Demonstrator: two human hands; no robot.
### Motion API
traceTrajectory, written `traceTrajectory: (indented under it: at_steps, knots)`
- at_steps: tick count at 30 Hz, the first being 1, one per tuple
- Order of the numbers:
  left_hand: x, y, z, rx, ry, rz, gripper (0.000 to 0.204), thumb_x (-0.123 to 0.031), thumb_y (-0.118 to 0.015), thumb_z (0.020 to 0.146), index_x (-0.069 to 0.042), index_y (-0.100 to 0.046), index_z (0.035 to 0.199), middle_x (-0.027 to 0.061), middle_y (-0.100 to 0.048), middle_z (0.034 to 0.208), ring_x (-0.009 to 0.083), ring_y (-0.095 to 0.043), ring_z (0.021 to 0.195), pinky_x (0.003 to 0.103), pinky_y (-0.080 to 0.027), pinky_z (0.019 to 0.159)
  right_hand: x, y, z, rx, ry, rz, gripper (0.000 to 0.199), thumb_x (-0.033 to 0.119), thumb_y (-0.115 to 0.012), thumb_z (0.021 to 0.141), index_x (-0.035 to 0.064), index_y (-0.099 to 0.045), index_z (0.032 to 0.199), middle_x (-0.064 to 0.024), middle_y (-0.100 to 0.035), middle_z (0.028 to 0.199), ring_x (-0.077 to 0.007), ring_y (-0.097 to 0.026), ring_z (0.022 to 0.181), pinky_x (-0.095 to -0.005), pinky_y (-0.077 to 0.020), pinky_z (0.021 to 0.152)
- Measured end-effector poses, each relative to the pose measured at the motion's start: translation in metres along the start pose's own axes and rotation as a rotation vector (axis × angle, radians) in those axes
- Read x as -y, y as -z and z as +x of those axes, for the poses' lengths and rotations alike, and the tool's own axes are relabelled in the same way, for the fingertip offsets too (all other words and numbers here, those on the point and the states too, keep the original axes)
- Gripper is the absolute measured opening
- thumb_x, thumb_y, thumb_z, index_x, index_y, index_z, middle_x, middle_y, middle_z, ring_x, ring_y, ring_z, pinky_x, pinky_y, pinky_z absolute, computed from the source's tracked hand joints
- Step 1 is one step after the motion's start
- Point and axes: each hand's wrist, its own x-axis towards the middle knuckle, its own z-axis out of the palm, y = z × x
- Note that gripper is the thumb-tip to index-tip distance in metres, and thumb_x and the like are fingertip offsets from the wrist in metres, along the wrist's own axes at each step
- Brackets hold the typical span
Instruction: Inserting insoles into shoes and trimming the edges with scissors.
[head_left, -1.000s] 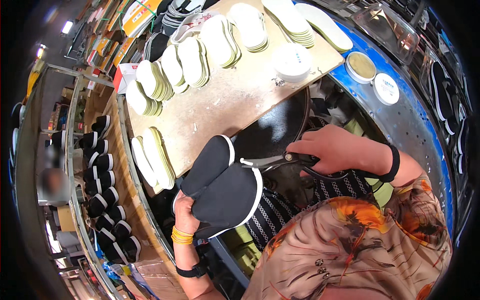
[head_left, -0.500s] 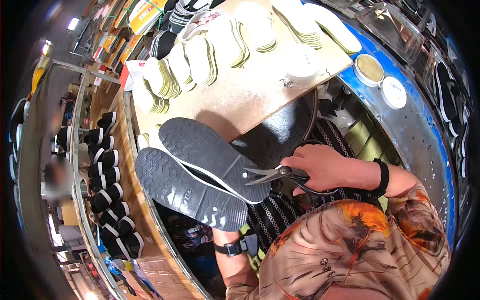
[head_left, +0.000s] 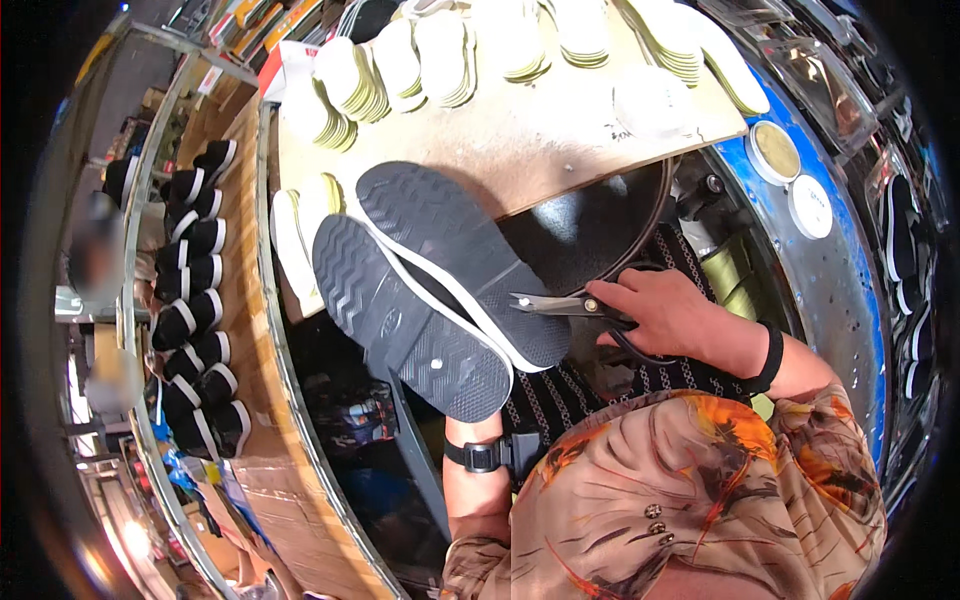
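Note:
A pair of dark-soled shoes (head_left: 455, 250) with white edging is held up side by side, soles facing me. My left forearm (head_left: 478, 515), with a black watch at the wrist, runs up behind their near ends. The left hand itself is hidden by the shoes, which it appears to grip from beneath. My right hand (head_left: 665, 312) is closed round the handles of a pair of scissors (head_left: 565, 305). The blades lie over the right sole, their tips at a small white spot on it. A similar white spot marks the left sole.
Beyond the shoes, a pale board (head_left: 440, 140) carries several stacks of white insoles (head_left: 352, 80). Two round tubs, one tan-filled (head_left: 773, 152) and one white (head_left: 810, 206), stand on the blue-edged metal bench at right. Black shoes (head_left: 190, 270) line a shelf at left.
The shoes have moved slightly up and right in the picture. The scissor blades have drawn closer together, and their tips have come onto the white spot on the right sole.

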Motion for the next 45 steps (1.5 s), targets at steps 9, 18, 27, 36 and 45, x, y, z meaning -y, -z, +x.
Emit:
traceTrajectory:
  at_steps: [9,18,27,36,45]
  knots:
    - [-0.010,0.021,0.064,0.014,-0.047,-0.237,0.027,-0.011,-0.049,0.086,-0.001,-0.054,0.110,0.0120,-0.061,0.098,0.0201,-0.059,0.087,0.030,-0.048,0.075,0.019,0.010,0.008,-0.063,0.133,0.015,0.049,0.038,-0.065,0.070,0.0114,-0.051,0.109,-0.0107,-0.053,0.076,-0.0311,-0.056,0.068,-0.0398,-0.0451,0.058]
    - [0.059,0.022,0.012,0.220,-0.070,-0.805,0.031,-0.025,-0.039,0.092,-0.002,-0.051,0.108,0.0112,-0.058,0.097,0.0217,-0.057,0.087,0.034,-0.048,0.079,0.043,0.015,0.023,-0.020,0.306,-0.238,0.047,0.034,-0.065,0.070,0.0112,-0.050,0.109,-0.0101,-0.051,0.077,-0.0300,-0.054,0.065,-0.0406,-0.0424,0.054]
    - [-0.058,0.054,-0.101,-0.509,-0.551,0.258,0.012,-0.007,-0.051,0.080,0.001,-0.059,0.085,0.0119,-0.060,0.081,0.0171,-0.057,0.083,0.033,-0.048,0.069,0.055,-0.023,0.035,-0.117,0.430,0.319,0.053,0.003,-0.078,0.050,0.0028,-0.058,0.099,-0.0136,-0.060,0.078,-0.0221,-0.060,0.069,-0.0294,-0.0445,0.063]
    - [-0.130,0.198,-0.387,-1.307,0.174,1.297,0.037,-0.031,-0.061,0.075,0.003,-0.055,0.061,0.0240,-0.054,0.064,0.0382,-0.055,0.061,0.044,-0.043,0.055,0.051,-0.033,0.076,0.183,-0.191,0.492,0.051,0.011,-0.066,0.062,0.0022,-0.052,0.111,-0.0021,-0.050,0.052,-0.0112,-0.050,0.039,-0.0244,-0.0386,0.035]
    - [-0.056,0.235,-0.346,-1.409,0.259,1.439,0.032,-0.028,-0.059,0.081,0.003,-0.059,0.089,0.0207,-0.059,0.084,0.0329,-0.058,0.074,0.038,-0.045,0.067,0.091,-0.032,0.084,0.364,-0.389,0.378,0.038,0.013,-0.071,0.071,0.0039,-0.058,0.106,-0.0075,-0.058,0.059,-0.0105,-0.052,0.046,-0.0249,-0.0413,0.042]
